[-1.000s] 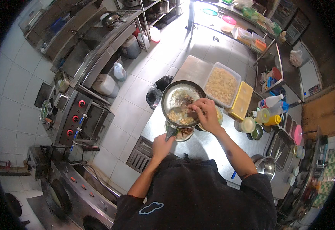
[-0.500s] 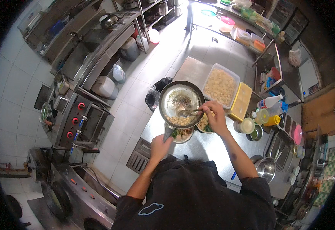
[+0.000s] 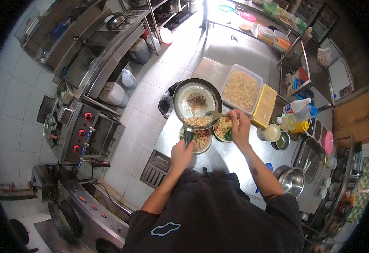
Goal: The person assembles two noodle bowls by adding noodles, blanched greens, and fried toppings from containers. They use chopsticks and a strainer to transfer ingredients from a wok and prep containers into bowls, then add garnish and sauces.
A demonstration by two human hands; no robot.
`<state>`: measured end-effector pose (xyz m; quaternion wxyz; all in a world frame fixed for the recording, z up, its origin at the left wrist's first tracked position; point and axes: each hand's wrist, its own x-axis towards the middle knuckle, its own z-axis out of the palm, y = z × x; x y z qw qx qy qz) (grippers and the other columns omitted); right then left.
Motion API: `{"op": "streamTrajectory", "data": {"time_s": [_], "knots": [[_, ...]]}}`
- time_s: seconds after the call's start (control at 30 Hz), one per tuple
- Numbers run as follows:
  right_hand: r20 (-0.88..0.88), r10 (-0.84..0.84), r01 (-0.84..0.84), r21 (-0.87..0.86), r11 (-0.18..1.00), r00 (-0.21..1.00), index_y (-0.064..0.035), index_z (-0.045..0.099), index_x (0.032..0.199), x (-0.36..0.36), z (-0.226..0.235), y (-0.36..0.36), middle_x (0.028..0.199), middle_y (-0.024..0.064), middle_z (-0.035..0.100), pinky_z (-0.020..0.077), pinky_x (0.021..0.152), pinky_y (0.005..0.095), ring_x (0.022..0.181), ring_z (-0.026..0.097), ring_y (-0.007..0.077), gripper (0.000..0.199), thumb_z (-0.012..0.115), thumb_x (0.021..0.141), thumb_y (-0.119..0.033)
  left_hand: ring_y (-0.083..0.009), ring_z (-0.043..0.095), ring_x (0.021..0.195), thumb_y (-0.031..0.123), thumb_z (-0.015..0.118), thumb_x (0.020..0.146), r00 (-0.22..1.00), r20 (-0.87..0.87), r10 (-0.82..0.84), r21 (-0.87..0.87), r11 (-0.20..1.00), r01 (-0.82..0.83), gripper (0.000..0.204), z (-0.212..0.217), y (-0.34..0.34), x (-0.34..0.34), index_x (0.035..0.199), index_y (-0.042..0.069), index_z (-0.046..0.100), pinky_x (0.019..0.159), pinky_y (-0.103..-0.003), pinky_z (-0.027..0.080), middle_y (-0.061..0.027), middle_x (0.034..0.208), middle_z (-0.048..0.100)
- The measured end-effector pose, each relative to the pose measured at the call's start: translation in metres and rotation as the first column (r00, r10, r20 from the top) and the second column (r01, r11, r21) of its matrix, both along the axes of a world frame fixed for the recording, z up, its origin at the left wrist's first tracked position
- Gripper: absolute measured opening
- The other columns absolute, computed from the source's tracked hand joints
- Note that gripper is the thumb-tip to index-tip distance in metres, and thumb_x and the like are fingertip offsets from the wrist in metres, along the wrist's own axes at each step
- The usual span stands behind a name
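Note:
My left hand is wrapped round the black handle of a frying pan, which is held tilted toward me over the table. Pale chopped food pieces are gathered at the pan's near edge, and brown residue marks its middle. My right hand grips a spoon, its tip inside the pan beside the pieces. Partly under the pan is a bowl with chopped food and some greens. A second bowl, with similar pieces and greens, is partly covered by my right hand.
Beyond the bowls stand a clear tub of pale pieces and a yellow tray. Bottles and a small metal bowl are to the right, with a larger steel bowl nearer. A black-lined bin is left of the table.
The pan has shifted slightly away and left, uncovering more of both bowls. My left hand has moved right and nearer me. The spoon has moved a little right in the pan.

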<state>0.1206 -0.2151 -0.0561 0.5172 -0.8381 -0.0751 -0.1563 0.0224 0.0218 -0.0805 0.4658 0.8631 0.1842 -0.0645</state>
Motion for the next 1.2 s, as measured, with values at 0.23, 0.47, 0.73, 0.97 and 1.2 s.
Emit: {"op": "streamTrajectory", "data": {"time_s": [0.23,0.47,0.73,0.97,1.2], "knots": [[-0.31,-0.035,0.223,0.598,0.77,0.95,-0.0044,0.061,0.106,-0.033,-0.051,0.062,0.081,0.0071,0.071,0.0483,0.065,0.0249,0.072,0.065,0.0109,0.031,0.045,0.112,-0.03,-0.0493,0.068,0.091,0.045,0.064,0.095,0.995,-0.082,0.05,0.157,0.987,-0.037,0.046,0.009,-0.035,0.013,0.095,0.0,0.067,0.079,-0.056,0.05,-0.0272,0.091,0.071],[-0.444,0.159,0.229,0.697,0.68,0.882,-0.0032,0.06,0.112,-0.02,-0.03,0.07,0.091,0.0121,0.075,0.049,0.054,0.0223,0.07,0.066,0.0111,0.034,0.047,0.111,-0.035,-0.0506,0.067,0.093,0.046,0.063,0.096,0.995,-0.097,0.017,0.184,0.983,0.001,0.046,0.007,-0.032,0.007,0.096,0.0,0.065,0.08,-0.058,0.05,-0.0303,0.092,0.07],[-0.369,0.141,0.141,0.639,0.756,0.918,-0.005,0.063,0.11,0.01,-0.042,0.029,0.09,0.0115,0.076,0.0454,0.055,0.0203,0.067,0.066,0.0101,0.038,0.048,0.111,-0.039,-0.0497,0.068,0.082,0.043,0.067,0.094,0.999,0.036,-0.003,0.066,0.998,0.001,0.046,-0.01,-0.02,0.008,0.085,-0.001,0.066,0.073,-0.056,0.051,-0.0282,0.08,0.069],[-0.419,0.095,0.197,0.599,0.776,0.903,-0.0063,0.066,0.108,0.008,-0.013,-0.014,0.088,0.0085,0.075,0.0479,0.059,0.0212,0.071,0.065,0.0087,0.038,0.049,0.11,-0.04,-0.0459,0.069,0.082,0.04,0.069,0.092,0.994,-0.073,0.076,-0.114,0.99,-0.084,0.041,-0.026,-0.004,0.006,0.089,-0.001,0.069,0.074,-0.052,0.051,-0.0266,0.081,0.07],[-0.483,-0.029,0.264,0.426,0.865,0.875,-0.005,0.066,0.108,-0.007,-0.052,-0.059,0.085,0.0073,0.075,0.0487,0.064,0.0243,0.07,0.064,0.0086,0.035,0.05,0.11,-0.036,-0.0265,0.061,0.059,0.038,0.071,0.092,0.986,-0.078,0.15,-0.138,0.978,-0.16,0.044,-0.053,0.034,-0.012,0.074,-0.001,0.063,0.061,-0.043,0.046,-0.0131,0.061,0.061]]}}
